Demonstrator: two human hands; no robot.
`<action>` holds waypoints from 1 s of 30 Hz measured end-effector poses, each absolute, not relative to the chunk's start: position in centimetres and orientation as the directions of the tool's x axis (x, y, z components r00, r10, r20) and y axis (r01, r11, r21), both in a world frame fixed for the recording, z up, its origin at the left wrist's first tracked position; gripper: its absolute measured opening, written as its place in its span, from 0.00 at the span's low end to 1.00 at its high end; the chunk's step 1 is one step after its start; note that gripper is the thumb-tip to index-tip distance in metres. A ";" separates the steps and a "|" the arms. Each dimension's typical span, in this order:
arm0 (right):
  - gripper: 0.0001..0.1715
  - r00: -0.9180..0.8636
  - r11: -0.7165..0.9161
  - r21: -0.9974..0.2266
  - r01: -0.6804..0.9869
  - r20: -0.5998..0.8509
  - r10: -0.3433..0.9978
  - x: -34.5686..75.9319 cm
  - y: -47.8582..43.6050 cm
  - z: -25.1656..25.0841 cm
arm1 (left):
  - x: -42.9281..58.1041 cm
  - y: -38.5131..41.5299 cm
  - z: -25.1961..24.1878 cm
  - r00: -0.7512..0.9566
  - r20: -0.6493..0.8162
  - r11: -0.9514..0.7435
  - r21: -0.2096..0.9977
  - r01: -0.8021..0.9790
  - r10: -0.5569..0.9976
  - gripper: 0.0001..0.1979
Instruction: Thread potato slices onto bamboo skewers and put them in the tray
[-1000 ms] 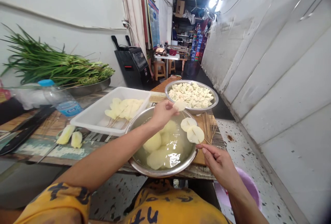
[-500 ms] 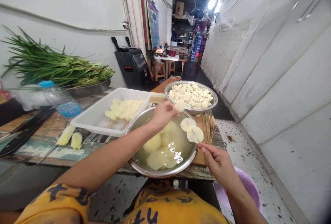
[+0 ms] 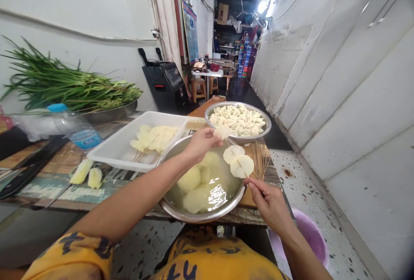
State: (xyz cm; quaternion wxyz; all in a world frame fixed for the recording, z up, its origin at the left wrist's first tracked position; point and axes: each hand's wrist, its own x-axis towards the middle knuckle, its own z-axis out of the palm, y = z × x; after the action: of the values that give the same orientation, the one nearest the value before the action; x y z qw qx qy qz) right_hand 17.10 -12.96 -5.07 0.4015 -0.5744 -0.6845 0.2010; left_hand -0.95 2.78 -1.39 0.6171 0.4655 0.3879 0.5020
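My left hand (image 3: 204, 143) pinches a pale round slice (image 3: 222, 132) at the tip end of a thin skewer, above the far side of a metal bowl (image 3: 203, 217). Two more slices (image 3: 242, 166) are threaded lower on that skewer. At the bowl's right rim, my right hand (image 3: 265, 198) is closed on the skewer's lower end. Several peeled pale pieces (image 3: 189, 179) lie in the water in the bowl. To the left, a white plastic tray (image 3: 111, 160) holds skewered slices (image 3: 155, 137).
Behind the bowl stands a metal basin (image 3: 211, 126) of cauliflower pieces (image 3: 237, 119). Loose skewers (image 3: 261, 159) lie at the right. On the left are a plastic bottle (image 3: 82, 133), a black-handled knife (image 3: 24, 174), and greens (image 3: 74, 86). A pink tub (image 3: 312, 232) is on the floor.
The skewer and its slices have shifted very slightly left, and the view has moved a little. Both hands keep their grips.
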 end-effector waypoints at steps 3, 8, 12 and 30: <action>0.19 -0.001 0.236 -0.779 0.581 0.289 0.957 17.1 -12.9 -5.1 | -0.9 2.5 -1.3 0.236 0.033 0.020 0.976 -0.218 0.971 0.10; 0.21 -0.032 0.108 -0.948 0.299 0.103 0.994 17.3 -12.5 -5.2 | -0.8 2.1 -1.3 0.273 0.050 -0.012 0.990 -0.139 0.961 0.09; 0.25 -0.057 -0.006 -0.996 0.088 -0.011 0.998 17.7 -12.0 -5.4 | -0.7 1.8 -1.2 0.321 0.073 -0.047 0.995 -0.087 0.944 0.09; 0.22 -0.045 0.190 -0.938 0.291 0.185 0.982 18.1 -12.7 -6.2 | -0.9 2.0 -0.1 0.251 -0.175 0.259 0.898 -0.355 0.952 0.03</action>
State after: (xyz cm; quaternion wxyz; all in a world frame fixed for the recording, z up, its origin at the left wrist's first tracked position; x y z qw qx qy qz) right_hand 18.13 -12.67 -6.19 0.4610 -0.5147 -0.6184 0.3744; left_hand -0.92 1.99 -0.08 0.6915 0.3835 0.3890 0.4726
